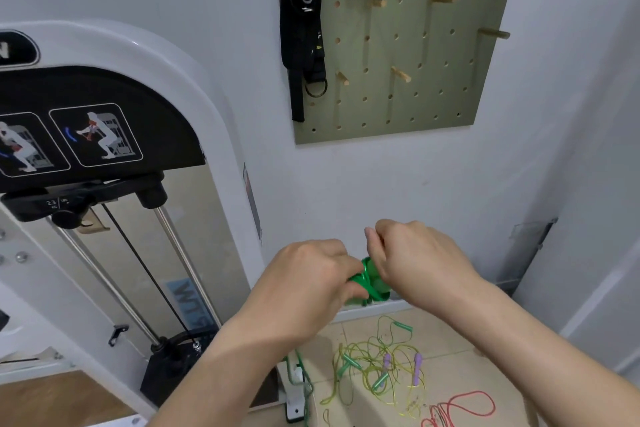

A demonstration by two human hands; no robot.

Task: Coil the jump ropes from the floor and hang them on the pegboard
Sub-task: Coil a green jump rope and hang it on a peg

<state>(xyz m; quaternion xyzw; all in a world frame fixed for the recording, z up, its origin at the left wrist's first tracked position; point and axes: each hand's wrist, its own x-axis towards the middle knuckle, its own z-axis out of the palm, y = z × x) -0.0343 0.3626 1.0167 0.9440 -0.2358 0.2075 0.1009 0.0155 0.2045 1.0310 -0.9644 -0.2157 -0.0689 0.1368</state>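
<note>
A small gym room: a cable weight machine (114,184) with exercise diagrams, a pegboard (408,55) hung with straps (303,45).

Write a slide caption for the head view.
Left hand and right hand grip a green jump rope below the pegboard.

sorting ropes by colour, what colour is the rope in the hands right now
Green. The rope shows best in the head view.

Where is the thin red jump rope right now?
In the head view, the thin red jump rope lies on the tiled floor at the lower right, just right of the tangled yellow-green ropes with purple handles.
</note>
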